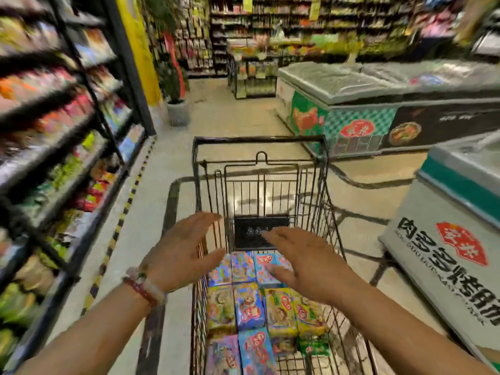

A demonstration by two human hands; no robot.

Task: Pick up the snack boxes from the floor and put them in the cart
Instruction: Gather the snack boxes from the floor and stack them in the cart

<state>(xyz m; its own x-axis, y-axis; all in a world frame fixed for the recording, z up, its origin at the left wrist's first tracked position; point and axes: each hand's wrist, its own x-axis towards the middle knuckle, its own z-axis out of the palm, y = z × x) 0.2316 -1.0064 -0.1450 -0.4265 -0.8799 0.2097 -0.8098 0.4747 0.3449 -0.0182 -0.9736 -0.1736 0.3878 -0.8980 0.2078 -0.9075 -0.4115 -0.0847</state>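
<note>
Both hands empty: left hand [184,250] and right hand [308,263] hover above the cart [259,169], each grip spread, fingers straight, holding nothing. Snack boxes [249,307] lie flat in rows on the cart floor at the near end; far half bare wire. No boxes visible on the floor [230,115] from this angle, so likely the load is done or the rest sit out of frame. Next: look down and check beside the wheels; stack any extras into the far half, flat, edges flush. Freezers [378,98] right, shelves [54,131] left.
</note>
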